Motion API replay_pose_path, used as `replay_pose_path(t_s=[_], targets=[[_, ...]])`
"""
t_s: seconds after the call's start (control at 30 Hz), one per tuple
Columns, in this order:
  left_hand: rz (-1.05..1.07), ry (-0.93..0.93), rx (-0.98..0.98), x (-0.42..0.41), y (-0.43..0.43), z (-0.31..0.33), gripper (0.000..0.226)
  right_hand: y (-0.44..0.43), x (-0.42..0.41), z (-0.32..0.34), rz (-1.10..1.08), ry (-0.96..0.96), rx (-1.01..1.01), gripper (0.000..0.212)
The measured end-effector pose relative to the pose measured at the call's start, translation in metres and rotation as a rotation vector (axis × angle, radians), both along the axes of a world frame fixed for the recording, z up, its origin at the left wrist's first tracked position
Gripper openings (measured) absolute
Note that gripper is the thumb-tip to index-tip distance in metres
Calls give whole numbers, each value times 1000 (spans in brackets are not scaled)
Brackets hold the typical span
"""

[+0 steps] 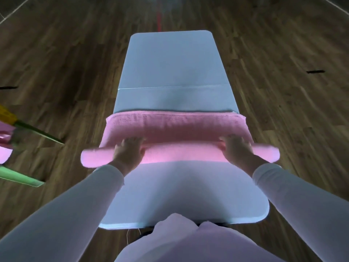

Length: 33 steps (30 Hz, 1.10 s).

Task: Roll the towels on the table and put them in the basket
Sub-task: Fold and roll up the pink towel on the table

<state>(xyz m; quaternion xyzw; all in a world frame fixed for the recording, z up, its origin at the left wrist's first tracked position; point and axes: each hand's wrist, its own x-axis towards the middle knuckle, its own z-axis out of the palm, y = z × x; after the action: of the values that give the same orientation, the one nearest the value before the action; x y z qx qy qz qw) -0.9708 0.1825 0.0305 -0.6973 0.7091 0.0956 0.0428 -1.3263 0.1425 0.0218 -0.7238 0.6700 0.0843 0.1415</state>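
Gripping the plush pink towel (pixel 175 127), left hand (pixel 128 152) and right hand (pixel 238 150) curl over its roll.

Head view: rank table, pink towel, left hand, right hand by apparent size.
1. table: largest
2. pink towel, partly rolled
3. left hand and right hand: look alike, so no ranking between them
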Motion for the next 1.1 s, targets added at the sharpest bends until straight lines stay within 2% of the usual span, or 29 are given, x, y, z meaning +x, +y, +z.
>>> replay_pose_path(t_s=[0.07, 0.13, 0.17, 0.2, 0.27, 0.33, 0.4, 0.43, 0.47, 0.53, 0.6, 0.67, 0.73, 0.8, 0.87, 0.93, 0.97, 1.03, 1.1], targets=[[-42, 12, 103, 1, 4, -13, 56, 5, 2, -7, 33, -57, 60, 54], [-90, -113, 187, -1, 10, -23, 72, 16, 2, -14, 137, 43, 87, 71], [-99, -185, 172, -3, 11, -24, 71, 20, 2, -17, 169, 118, 76, 74], [-99, -232, 147, -4, 9, -23, 63, 23, 2, -18, 192, 173, 52, 71], [-120, -270, 161, -9, 5, -13, 46, 24, 3, -13, 211, 167, 45, 48], [-98, -211, 295, -10, 1, 0, 45, 19, 2, 0, 234, 89, 132, 23], [-39, -208, 356, -9, -1, 8, 48, 14, 3, 15, 220, 78, 272, 20], [-27, -233, 274, -8, -1, 10, 48, 11, 4, 18, 200, 78, 238, 25], [-8, -236, 151, -7, -1, 9, 47, 10, 4, 18, 167, 75, 121, 34], [14, -118, -48, -6, 1, -3, 45, 9, 5, 5, 69, -2, -51, 50], [-35, 10, -19, -6, 3, -16, 56, 12, 3, -7, 52, -60, 21, 66], [-102, -22, 87, -7, 9, -28, 73, 17, -1, -16, 143, 22, 76, 78], [-111, -114, 99, -9, 10, -30, 72, 17, -4, -22, 184, 83, 22, 70], [-104, -186, 91, -11, 6, -23, 57, 14, -3, -16, 198, 51, -6, 54], [-143, -222, 153, -9, -1, -15, 48, 6, -3, -4, 206, 1, 136, 40], [-174, -217, 253, -6, -6, -8, 45, -2, -2, 10, 216, 53, 327, 29], [-177, -220, 227, -4, -8, -4, 45, -6, -1, 14, 208, 85, 318, 27], [-114, -180, -24, -2, -13, -1, 37, -10, 2, 14, 144, 119, 53, 33], [17, 23, -211, -1, -14, -5, 31, -13, 7, 7, 25, 39, -171, 44]])
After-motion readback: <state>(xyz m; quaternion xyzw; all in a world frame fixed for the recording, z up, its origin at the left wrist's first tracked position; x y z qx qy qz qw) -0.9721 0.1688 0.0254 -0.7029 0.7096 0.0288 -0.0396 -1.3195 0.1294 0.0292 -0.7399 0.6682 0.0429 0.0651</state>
